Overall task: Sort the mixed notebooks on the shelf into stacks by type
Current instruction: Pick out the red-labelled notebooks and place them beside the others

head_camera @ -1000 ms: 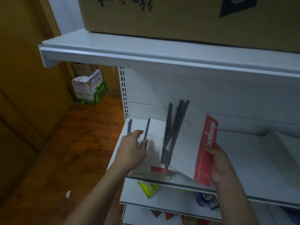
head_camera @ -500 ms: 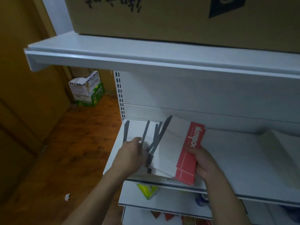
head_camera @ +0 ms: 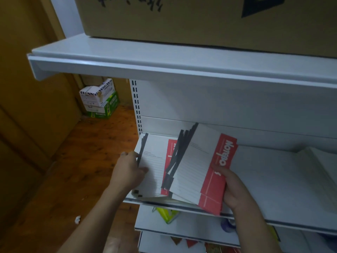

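Two notebook groups sit on the shelf point(head_camera: 273, 179). The left hand point(head_camera: 127, 173) grips the edge of the flat pile point(head_camera: 155, 161). The right hand point(head_camera: 235, 190) grips the tilted fan point(head_camera: 198, 161), whose copies are too overlapped to count.

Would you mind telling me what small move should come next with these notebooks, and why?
Probably lower the fanned bunch in the right hand onto the flat stack the left hand steadies: both show the same red band and dark spines.

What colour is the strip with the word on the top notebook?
The strip is red with white letters, head view.
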Demonstrator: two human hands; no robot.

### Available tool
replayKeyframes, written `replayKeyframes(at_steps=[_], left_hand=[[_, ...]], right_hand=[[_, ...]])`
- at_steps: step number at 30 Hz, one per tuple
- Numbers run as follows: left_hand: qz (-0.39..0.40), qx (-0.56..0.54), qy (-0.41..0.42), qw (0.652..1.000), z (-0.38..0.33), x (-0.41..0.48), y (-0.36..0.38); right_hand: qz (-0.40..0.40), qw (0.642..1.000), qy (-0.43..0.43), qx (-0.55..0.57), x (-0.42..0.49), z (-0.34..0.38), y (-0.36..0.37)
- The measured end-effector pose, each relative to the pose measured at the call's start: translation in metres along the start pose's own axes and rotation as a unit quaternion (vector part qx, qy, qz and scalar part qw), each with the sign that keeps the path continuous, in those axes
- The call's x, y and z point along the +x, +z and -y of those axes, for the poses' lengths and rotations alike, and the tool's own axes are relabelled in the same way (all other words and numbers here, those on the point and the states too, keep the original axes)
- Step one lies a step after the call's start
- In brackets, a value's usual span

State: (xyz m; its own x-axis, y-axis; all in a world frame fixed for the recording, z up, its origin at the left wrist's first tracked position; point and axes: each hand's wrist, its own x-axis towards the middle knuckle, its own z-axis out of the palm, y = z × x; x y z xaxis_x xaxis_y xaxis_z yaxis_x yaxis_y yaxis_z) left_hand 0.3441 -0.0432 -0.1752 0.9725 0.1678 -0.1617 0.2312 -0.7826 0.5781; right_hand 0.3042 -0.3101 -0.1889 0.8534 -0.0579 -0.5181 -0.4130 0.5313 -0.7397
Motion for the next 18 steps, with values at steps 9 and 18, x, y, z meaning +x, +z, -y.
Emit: replayKeyframes(at_steps=[9,18], left_hand=[[0.058,-0.252,0.08,0.963,-0.026,-0.018,-0.019],[0.037,-0.124,0.13,0.983,-0.03,-0.024,0.006]], right_hand=[[0.024,0.996,0.014,0.082,-0.004,-0.019,0.004],[-0.037,0.996,-0.057,0.06,-0.004,0.004,-0.006]])
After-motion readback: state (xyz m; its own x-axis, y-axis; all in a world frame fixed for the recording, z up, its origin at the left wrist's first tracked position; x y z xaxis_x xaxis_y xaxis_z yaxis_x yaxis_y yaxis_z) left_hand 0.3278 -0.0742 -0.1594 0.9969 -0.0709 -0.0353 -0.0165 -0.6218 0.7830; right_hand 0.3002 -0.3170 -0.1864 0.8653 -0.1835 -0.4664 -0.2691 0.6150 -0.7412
